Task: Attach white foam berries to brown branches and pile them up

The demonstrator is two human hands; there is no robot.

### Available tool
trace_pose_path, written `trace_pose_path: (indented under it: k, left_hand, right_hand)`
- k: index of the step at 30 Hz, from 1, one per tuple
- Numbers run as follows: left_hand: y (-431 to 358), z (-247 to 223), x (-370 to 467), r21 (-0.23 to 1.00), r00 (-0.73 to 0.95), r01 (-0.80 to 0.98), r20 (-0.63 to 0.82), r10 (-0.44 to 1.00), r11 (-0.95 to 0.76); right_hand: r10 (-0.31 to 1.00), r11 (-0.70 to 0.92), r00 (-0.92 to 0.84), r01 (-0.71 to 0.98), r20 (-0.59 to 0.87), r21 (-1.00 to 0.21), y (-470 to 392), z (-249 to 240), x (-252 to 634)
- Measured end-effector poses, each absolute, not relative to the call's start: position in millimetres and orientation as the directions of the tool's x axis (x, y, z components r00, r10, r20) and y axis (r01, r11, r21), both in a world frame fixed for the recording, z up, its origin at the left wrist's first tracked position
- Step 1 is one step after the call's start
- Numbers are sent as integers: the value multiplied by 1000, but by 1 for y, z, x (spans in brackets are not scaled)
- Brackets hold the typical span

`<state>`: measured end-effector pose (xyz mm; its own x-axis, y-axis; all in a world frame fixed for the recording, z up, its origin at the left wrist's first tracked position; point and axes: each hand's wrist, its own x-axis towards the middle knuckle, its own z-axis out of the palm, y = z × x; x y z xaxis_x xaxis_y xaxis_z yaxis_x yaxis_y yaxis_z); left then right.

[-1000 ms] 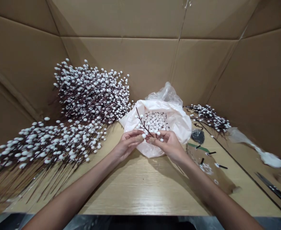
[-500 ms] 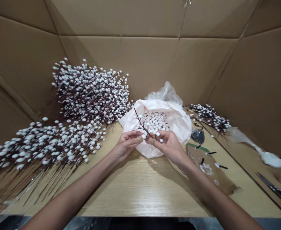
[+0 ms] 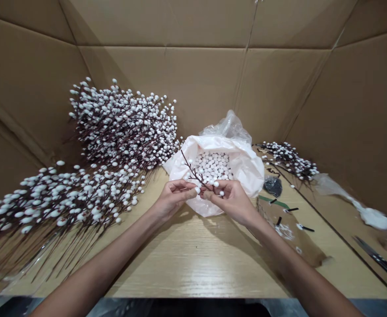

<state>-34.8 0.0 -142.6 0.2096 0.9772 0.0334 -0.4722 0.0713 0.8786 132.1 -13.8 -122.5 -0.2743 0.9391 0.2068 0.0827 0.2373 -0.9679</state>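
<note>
Between my two hands is a thin brown artificial berry branch [image 3: 191, 168] with a few white berries on its twigs. My right hand [image 3: 231, 198] is closed around the branch's lower part. With thumb and fingers pinched, my left hand [image 3: 177, 196] holds a white berry [image 3: 198, 190] against the branch. Just behind the hands, an open white plastic bag [image 3: 246, 169] holds many loose white berries [image 3: 213, 165].
Finished-looking berry branches lie at left front [image 3: 81, 193] and are piled behind [image 3: 124, 127]. More branches [image 3: 289, 160] lie at back right. A dark bundle [image 3: 272, 186], a cardboard piece [image 3: 299, 246] and scissors [image 3: 378, 259] are to the right. Cardboard walls [image 3: 167, 75] enclose the table.
The branch has tilted slightly to the left in my right hand. Both hands stay in nearly the same place, and the view has shifted a little.
</note>
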Motion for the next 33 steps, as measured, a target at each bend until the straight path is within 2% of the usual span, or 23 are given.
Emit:
trace_pose_path:
  k: [20, 33]
  left_hand:
    - [-2, -149, -30, 889, 160, -450, -14, 987, 86]
    - [-4, -149, -27, 920, 154, -391, 41, 987, 23]
  right_hand:
    - [928, 342, -217, 169, 304, -924, -12, -132, 131]
    - [915, 371, -223, 141, 335, -918, -10, -140, 132]
